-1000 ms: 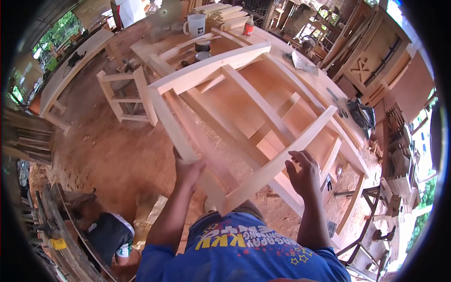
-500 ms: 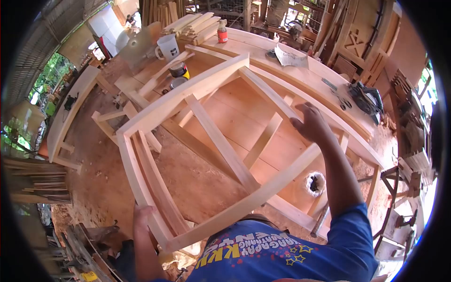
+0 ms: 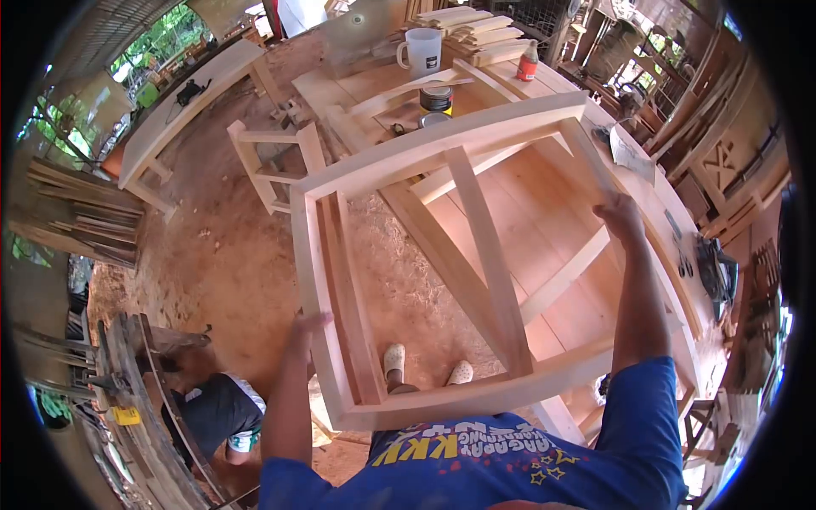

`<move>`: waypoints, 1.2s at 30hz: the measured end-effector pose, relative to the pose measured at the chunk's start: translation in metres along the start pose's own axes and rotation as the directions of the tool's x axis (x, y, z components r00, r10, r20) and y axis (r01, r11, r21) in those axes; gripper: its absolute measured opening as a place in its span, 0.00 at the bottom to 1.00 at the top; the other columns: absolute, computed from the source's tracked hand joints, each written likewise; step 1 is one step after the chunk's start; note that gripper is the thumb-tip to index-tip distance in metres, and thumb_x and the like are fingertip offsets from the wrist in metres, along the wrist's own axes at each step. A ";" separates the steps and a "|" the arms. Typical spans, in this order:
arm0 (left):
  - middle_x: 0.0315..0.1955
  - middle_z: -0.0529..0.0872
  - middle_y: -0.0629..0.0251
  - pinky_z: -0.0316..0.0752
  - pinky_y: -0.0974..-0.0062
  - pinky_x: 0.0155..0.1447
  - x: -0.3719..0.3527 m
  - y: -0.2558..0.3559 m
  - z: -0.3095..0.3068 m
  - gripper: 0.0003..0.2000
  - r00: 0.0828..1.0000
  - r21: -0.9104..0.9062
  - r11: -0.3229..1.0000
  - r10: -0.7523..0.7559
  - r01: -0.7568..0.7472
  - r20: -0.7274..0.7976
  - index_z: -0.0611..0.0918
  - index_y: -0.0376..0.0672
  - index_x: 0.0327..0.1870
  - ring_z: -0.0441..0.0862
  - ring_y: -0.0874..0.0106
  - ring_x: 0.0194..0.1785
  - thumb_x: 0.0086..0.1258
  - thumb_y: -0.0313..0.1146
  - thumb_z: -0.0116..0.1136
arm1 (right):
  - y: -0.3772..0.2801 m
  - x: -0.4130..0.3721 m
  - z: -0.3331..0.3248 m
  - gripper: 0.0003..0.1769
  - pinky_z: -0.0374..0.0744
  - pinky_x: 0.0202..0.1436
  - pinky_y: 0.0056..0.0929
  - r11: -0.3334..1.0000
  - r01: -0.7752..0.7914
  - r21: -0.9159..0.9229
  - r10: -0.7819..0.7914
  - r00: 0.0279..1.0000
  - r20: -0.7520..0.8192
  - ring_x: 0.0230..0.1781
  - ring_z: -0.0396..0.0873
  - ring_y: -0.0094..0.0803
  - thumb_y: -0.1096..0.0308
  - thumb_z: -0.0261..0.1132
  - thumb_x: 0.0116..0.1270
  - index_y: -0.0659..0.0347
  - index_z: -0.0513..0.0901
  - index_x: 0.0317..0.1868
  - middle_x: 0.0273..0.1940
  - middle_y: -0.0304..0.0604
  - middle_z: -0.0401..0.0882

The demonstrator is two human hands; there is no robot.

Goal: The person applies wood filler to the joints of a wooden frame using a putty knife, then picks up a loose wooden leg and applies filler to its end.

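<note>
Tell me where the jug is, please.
In the head view, the jug stands at upper centre, left of the stacked wood, behind the black can.

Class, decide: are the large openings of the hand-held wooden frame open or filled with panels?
Open: the dirt floor, pale shoes and the boards beyond show through the wooden frame.

Left hand (image 3: 308, 336) grips wooden frame (image 3: 487, 246) at one side; right hand (image 3: 622, 217) holds the opposite side. Beyond frame: translucent jug (image 3: 423, 53), dark can (image 3: 436, 100), red-labelled bottle (image 3: 528, 65). Lower left: person (image 3: 217, 412) in dark clothing.
</note>
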State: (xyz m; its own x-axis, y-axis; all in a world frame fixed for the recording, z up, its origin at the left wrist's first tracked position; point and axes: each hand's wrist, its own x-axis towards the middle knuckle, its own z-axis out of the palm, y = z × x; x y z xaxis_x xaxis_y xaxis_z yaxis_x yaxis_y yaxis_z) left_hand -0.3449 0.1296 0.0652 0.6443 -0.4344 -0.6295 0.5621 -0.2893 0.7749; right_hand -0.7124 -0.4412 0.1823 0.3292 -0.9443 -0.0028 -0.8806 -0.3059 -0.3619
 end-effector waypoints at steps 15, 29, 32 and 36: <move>0.51 0.88 0.62 0.85 0.66 0.58 0.083 0.139 -0.028 0.34 0.831 -0.114 0.899 0.434 -0.422 0.348 0.78 0.35 0.70 0.88 0.67 0.51 0.56 0.25 0.70 | -0.012 -0.153 -0.113 0.16 0.78 0.41 0.38 0.994 0.061 0.089 -0.001 0.830 -0.557 0.33 0.78 0.32 0.63 0.77 0.65 0.67 0.83 0.40 0.32 0.42 0.80; 0.49 0.85 0.69 0.80 0.71 0.58 0.082 0.227 0.068 0.37 0.456 -0.244 0.782 0.552 -0.573 0.699 0.79 0.39 0.68 0.83 0.74 0.52 0.51 0.35 0.73 | 0.053 -0.399 -0.178 0.23 0.78 0.39 0.44 0.946 -0.324 -0.012 0.202 0.619 -0.759 0.33 0.78 0.39 0.55 0.77 0.72 0.69 0.80 0.42 0.34 0.50 0.81; 0.53 0.85 0.69 0.79 0.71 0.63 0.085 0.237 0.092 0.36 0.354 -0.275 0.794 0.512 -0.542 0.783 0.78 0.38 0.70 0.82 0.74 0.57 0.54 0.31 0.72 | 0.061 -0.439 -0.170 0.26 0.71 0.39 0.45 0.940 -0.331 0.083 0.255 0.523 -0.813 0.32 0.66 0.34 0.56 0.77 0.72 0.66 0.71 0.33 0.30 0.43 0.67; 0.55 0.85 0.69 0.77 0.70 0.67 0.080 0.248 0.129 0.37 0.269 -0.273 0.810 0.458 -0.518 0.847 0.76 0.38 0.72 0.81 0.74 0.60 0.56 0.29 0.71 | 0.095 -0.486 -0.159 0.26 0.73 0.40 0.43 0.903 -0.429 0.042 0.251 0.446 -0.859 0.32 0.68 0.34 0.56 0.78 0.72 0.66 0.73 0.33 0.30 0.42 0.68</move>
State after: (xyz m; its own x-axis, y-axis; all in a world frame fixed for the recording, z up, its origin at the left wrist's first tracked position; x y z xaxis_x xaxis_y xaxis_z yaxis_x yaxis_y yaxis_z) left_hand -0.2209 -0.0870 0.2140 -0.0086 -0.9721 0.2342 0.2632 0.2238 0.9384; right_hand -1.0096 -0.0307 0.2972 -0.3674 -0.6024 0.7086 -0.9217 0.1337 -0.3642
